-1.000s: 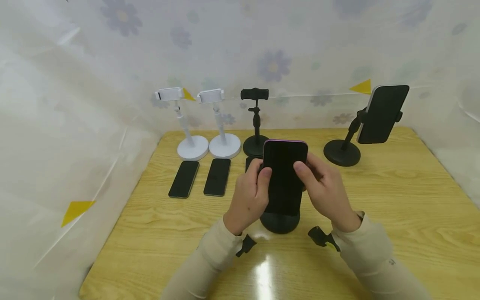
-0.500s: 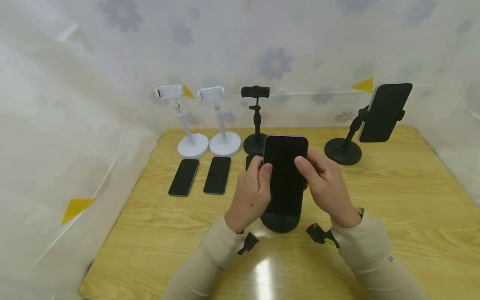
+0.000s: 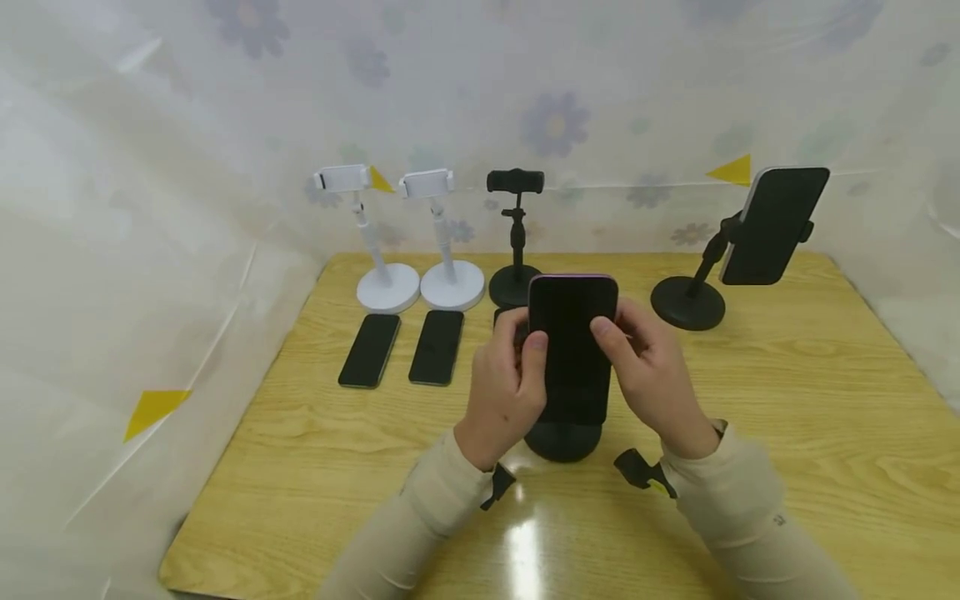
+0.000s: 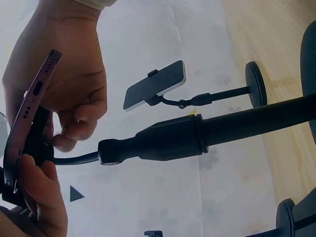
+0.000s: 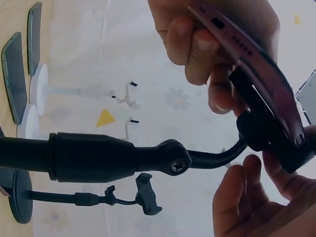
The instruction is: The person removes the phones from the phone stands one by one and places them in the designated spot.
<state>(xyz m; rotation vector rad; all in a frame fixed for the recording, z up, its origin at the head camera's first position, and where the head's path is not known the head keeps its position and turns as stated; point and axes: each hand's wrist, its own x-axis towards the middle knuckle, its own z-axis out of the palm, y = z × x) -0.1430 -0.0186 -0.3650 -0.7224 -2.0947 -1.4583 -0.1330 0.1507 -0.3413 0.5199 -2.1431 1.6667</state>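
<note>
In the head view, a phone [image 3: 573, 367] with a dark screen and purple edge stands upright before me on a black phone stand [image 3: 562, 443]. My left hand [image 3: 504, 396] grips its left side, thumb over the front edge. On the right side my right hand [image 3: 654, 379] holds it, thumb on the screen. Both wrist views show the stand's black clamp [image 5: 261, 118] against the phone's back, with fingers curled around behind. The stand's pole [image 4: 173, 140] runs down from the clamp. Whether both clamp ends sit on the phone's edges is partly hidden by my fingers.
Two white phone stands [image 3: 452, 283] and another black stand [image 3: 517, 283] line the back of the wooden table [image 3: 300, 467]. Two phones [image 3: 437, 348] lie in front of the white ones; a third is partly hidden. At back right, a black stand [image 3: 687, 302] holds a phone [image 3: 776, 225].
The head view has shifted slightly. Both hands stay on the phone, and the phone keeps nearly the same place on the stand.
</note>
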